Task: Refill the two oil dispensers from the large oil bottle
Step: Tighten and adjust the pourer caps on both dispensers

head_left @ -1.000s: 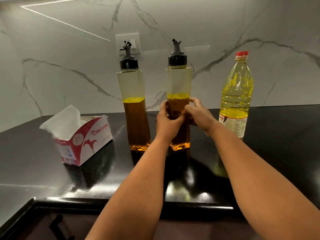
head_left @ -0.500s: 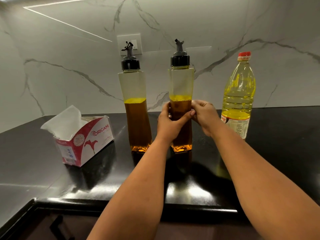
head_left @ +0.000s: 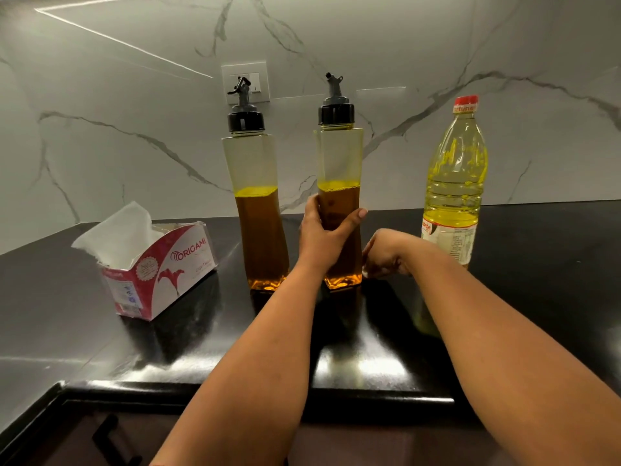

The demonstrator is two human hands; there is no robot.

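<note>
Fingers (head_left: pixel 353 219) of the left hand (head_left: pixel 324 240) are wrapping around the waist of one oil dispenser (head_left: pixel 340 183) at frame centre, while the right hand (head_left: pixel 386 253), loosely curled and holding nothing, is hanging beside its base. The tall, narrow, half-full dispenser could be tipping if pulled off-balance. Beyond, the second dispenser (head_left: pixel 257 203) and the capped oil bottle (head_left: pixel 453 183) are standing upright.

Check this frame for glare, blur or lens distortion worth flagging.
Head view: bright glare patches on the black countertop near its front edge; wide-angle bending tilts the large oil bottle and left dispenser; right hand slightly soft, left hand on the right dispenser sharp.
</note>
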